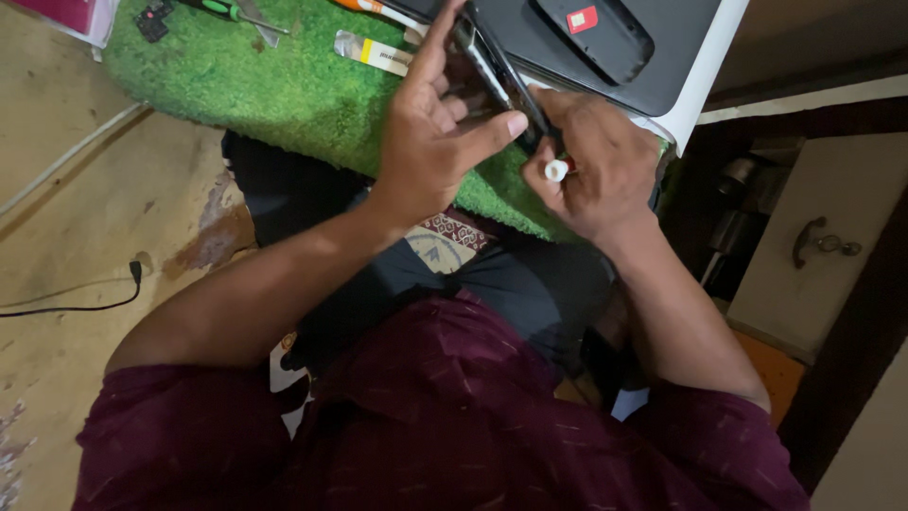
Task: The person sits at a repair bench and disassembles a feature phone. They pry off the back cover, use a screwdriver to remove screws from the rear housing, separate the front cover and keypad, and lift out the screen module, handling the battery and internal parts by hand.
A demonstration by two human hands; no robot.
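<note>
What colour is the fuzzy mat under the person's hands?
Bright green; the mat shows clearly in the head view, beneath the left hand.

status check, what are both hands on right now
Left hand steadies a thin dark device on edge. Right hand grips a white-tipped tool at its lower end. Green mat beneath; nothing blocking.
</note>
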